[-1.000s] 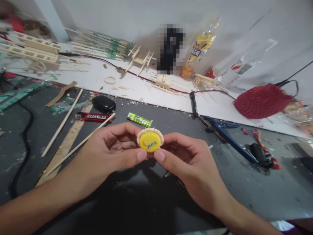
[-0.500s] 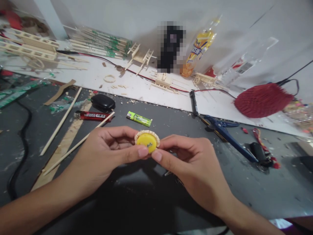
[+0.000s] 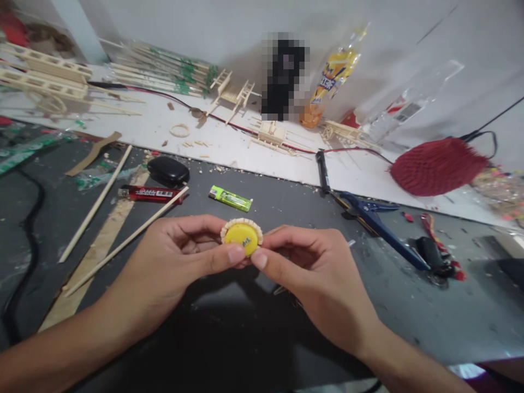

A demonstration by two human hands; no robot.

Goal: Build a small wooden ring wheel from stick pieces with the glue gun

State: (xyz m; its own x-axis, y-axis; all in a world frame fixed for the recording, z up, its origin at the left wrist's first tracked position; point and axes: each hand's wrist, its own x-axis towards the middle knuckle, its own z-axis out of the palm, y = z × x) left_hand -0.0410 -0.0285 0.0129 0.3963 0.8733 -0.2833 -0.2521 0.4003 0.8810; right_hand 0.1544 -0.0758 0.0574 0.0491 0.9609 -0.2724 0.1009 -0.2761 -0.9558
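Between both hands, above the dark tabletop, is a yellow bottle cap [image 3: 240,236] with small dark print on its face. A ring of short pale wooden pieces [image 3: 242,222] runs around the part of its edge that shows. My left hand [image 3: 184,251] is closed on the cap from the left, thumb pressed on its face. From the right, my right hand [image 3: 307,267] pinches the lower right edge, thumb tip beside the left thumb. The cap's lower edge is hidden behind the thumbs.
A green lighter [image 3: 230,197] lies just beyond the hands. To the left are a red lighter [image 3: 151,194], a black computer mouse [image 3: 168,171] and wooden sticks [image 3: 96,203]. Blue-handled pliers [image 3: 380,229] lie right. Small wooden cart models [image 3: 272,134] and bottles [image 3: 333,79] stand along the back.
The view has shifted slightly, so everything sits a little further left. Both hands keep the same hold on the cap, with no clear change in the fingers.
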